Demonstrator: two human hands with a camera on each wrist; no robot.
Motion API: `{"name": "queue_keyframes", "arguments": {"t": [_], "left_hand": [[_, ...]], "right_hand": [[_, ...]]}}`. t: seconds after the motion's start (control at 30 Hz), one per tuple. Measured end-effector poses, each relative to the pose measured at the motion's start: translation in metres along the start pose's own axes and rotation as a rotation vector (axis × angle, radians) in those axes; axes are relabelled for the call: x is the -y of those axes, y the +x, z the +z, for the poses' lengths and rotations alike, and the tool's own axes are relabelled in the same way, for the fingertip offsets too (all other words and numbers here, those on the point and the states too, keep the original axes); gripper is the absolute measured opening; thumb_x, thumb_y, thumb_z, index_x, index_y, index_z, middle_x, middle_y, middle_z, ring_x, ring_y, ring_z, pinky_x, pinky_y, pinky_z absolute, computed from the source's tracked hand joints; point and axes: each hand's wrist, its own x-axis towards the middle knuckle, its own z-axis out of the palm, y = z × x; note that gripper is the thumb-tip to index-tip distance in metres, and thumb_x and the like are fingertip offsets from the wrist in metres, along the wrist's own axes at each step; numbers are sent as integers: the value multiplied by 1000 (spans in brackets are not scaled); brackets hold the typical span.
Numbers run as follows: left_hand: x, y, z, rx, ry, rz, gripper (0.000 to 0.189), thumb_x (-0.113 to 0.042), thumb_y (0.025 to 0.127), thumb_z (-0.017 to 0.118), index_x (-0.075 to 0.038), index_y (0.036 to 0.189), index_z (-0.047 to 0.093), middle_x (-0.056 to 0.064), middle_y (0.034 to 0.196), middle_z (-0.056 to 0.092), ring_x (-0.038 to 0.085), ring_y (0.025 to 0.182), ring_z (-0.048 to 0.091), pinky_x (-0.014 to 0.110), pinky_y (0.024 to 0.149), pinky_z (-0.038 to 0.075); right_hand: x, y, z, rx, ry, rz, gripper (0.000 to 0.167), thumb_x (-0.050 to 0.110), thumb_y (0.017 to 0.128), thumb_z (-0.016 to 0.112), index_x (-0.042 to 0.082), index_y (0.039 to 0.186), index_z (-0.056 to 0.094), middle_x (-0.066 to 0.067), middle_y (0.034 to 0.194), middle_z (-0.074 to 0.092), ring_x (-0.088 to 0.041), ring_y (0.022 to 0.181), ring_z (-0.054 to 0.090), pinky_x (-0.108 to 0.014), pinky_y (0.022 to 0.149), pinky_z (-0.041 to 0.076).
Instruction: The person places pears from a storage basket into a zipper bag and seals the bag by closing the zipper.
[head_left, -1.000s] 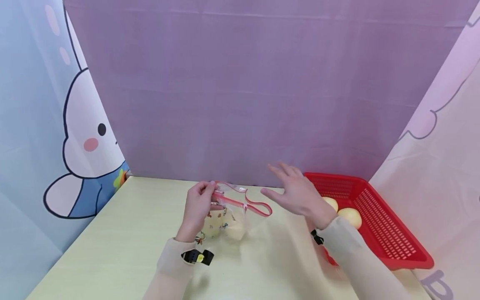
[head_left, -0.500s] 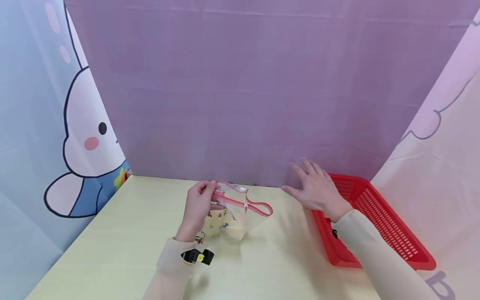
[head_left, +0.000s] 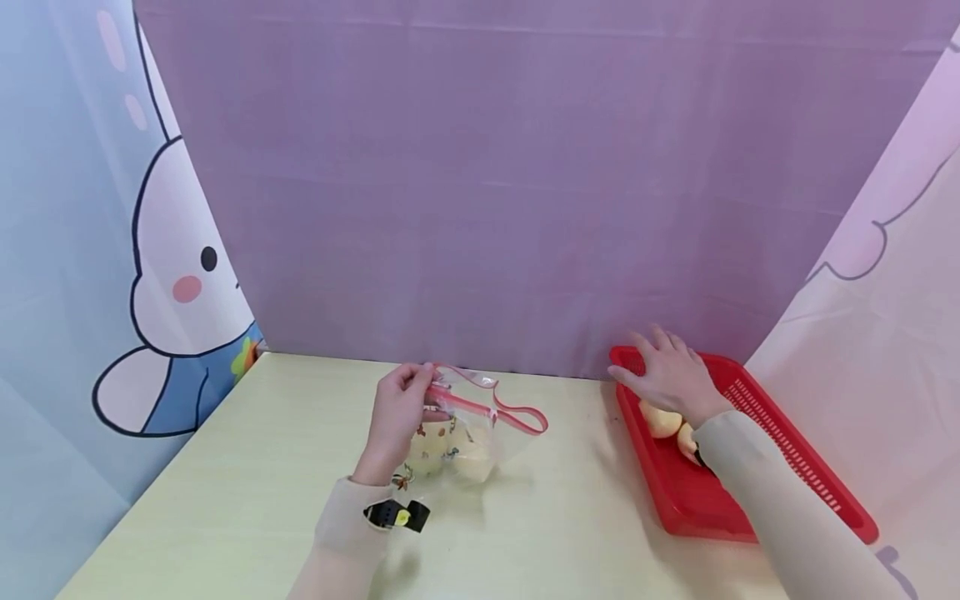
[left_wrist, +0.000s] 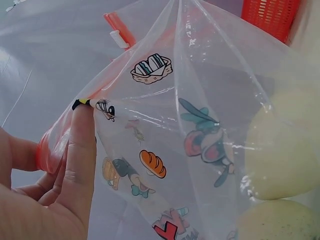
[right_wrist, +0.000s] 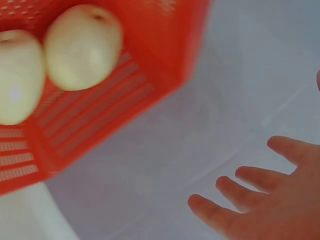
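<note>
My left hand (head_left: 397,417) pinches the open mouth of a clear zip bag (head_left: 471,433) with a red zip strip and cartoon prints. Through the plastic in the left wrist view, two pale yellow round fruits (left_wrist: 285,155) show at the bag's bottom. The bag's red slider strip loops out to the right. Over the far left part of a red plastic basket (head_left: 690,517) hovers my right hand (head_left: 671,379), fingers spread and holding nothing. Below it two pale yellow fruits (right_wrist: 82,47), which look like apples, lie inside the basket; the forearm partly covers one in the head view.
The pale table (head_left: 262,500) reaches back to a purple cloth (head_left: 487,208). Printed curtains (head_left: 60,292) close in the left and right sides. The basket stands at the table's right, near the curtain.
My right hand has moved right, from the basket's left side to above it. The two fruits in the basket show again under the hand. My left hand and the bag stay in place.
</note>
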Motion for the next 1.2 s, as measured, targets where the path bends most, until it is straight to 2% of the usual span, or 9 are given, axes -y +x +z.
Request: {"name": "queue_keyframes", "arguments": {"t": [0.1, 0.27, 0.5, 0.63, 0.8, 1.0, 1.2], "left_hand": [[0, 0, 0, -1, -5, -1, 28, -21, 109, 51, 5, 110, 63, 13, 92, 61, 20, 69, 66, 38, 62, 65], [0, 1, 0, 2, -4, 2, 29, -21, 109, 51, 5, 111, 63, 13, 93, 61, 19, 70, 65, 38, 63, 65], [0, 1, 0, 4, -8, 3, 29, -22, 109, 52, 4, 110, 63, 13, 92, 61, 20, 70, 66, 37, 62, 65], [0, 1, 0, 8, -26, -1, 26, -20, 108, 52, 3, 107, 63, 14, 93, 61, 20, 71, 65, 38, 61, 65], [1, 1, 0, -2, -18, -1, 25, -20, 108, 53, 3, 107, 63, 14, 92, 61, 20, 70, 66, 38, 61, 65], [2, 1, 0, 2, -15, 3, 27, -21, 108, 52, 4, 109, 63, 14, 93, 61, 20, 71, 66, 39, 63, 65], [1, 0, 0, 4, -11, 6, 25, -20, 108, 52, 3, 107, 63, 14, 93, 61, 22, 71, 66, 40, 63, 65]], "right_hand": [[-14, 1, 6, 10, 15, 33, 85, 59, 95, 57, 7, 157, 31, -33, 160, 19, -58, 141, 20, -81, 108, 25], [-36, -1, 14, 37, 33, 84, 87, 56, 95, 59, 2, 156, 30, -36, 156, 21, -61, 137, 22, -81, 102, 34], [-67, -10, 24, 96, 72, 162, 89, 53, 93, 62, -5, 153, 30, -40, 148, 27, -63, 130, 28, -81, 93, 41], [-83, -18, 29, 156, 97, 194, 91, 54, 92, 63, -8, 150, 32, -42, 143, 32, -63, 126, 33, -79, 92, 44], [-97, -22, 37, 248, 113, 210, 96, 61, 93, 58, -14, 148, 31, -46, 139, 36, -63, 125, 36, -77, 95, 43], [-107, -27, 49, 272, 203, 211, 91, 55, 90, 66, -13, 144, 37, -37, 127, 53, -53, 113, 53, -70, 91, 51], [-110, -32, 58, 285, 380, 184, 84, 49, 88, 73, -5, 144, 41, -24, 126, 54, -40, 112, 53, -57, 91, 55]]}}
